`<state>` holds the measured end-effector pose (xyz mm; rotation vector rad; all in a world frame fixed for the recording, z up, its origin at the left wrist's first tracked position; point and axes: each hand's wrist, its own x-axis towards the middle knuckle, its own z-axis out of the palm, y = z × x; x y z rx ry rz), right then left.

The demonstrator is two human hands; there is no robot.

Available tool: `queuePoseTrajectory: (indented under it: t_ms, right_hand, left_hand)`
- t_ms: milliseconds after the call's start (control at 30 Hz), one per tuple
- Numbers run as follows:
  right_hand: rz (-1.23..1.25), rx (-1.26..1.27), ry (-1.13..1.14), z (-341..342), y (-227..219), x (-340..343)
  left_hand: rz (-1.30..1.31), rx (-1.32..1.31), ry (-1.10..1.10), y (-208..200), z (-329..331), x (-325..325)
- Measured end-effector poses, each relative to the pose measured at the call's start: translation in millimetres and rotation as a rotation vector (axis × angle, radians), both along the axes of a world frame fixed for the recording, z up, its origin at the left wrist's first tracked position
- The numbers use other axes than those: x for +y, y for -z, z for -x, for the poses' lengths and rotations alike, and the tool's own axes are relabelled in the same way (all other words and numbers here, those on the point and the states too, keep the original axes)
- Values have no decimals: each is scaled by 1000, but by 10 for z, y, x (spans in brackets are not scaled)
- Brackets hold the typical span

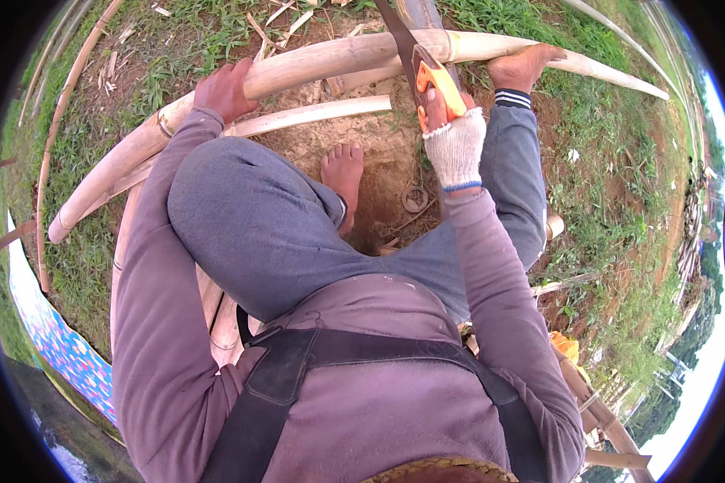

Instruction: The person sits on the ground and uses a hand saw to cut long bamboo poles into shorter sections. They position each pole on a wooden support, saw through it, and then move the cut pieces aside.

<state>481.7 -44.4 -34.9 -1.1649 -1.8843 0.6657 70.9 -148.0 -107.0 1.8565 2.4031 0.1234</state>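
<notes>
Upper frame: we brace the pale bamboo pole (330, 60) with our bare left hand (224, 88) curled over it, steadying it for the cut. Our gloved right hand (453, 137) is closed round the orange-handled saw (427, 72), blade crossing the pole. Another person's hand (524, 68) pins the pole's right end; bare foot (343, 173) planted on the dirt below.

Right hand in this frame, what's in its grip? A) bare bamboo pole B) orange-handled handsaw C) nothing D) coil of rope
B: the gloved right hand closes its grip on the orange handle of the handsaw, blade laid across the bamboo pole, which the bare left hand steadies.
</notes>
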Motion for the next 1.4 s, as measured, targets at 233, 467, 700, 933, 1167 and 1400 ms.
queuePoseTrajectory:
  t_ms: [233, 467, 700, 933, 1167, 1400]
  right_hand:
    - [335, 139, 57, -1348, -265, -1626]
    - [-19, 51, -48, 391, -26, 428]
    - [347, 122, 57, -1200, -120, -1466]
    - [-75, 5, -48, 142, -54, 83]
    - [150, 15, 1, -648, 100, -765]
    - [201, 118, 16, -621, 203, -666]
  left_hand:
    - [-9, 9, -38, -13, 31, -78]
    - [3, -8, -17, -44, -9, 35]
    - [9, 12, -55, -18, 65, -109]
    - [-11, 20, -23, 54, -38, 14]
    - [28, 37, -69, -35, 80, -118]
    - [-12, 62, -48, 13, 19, -92]
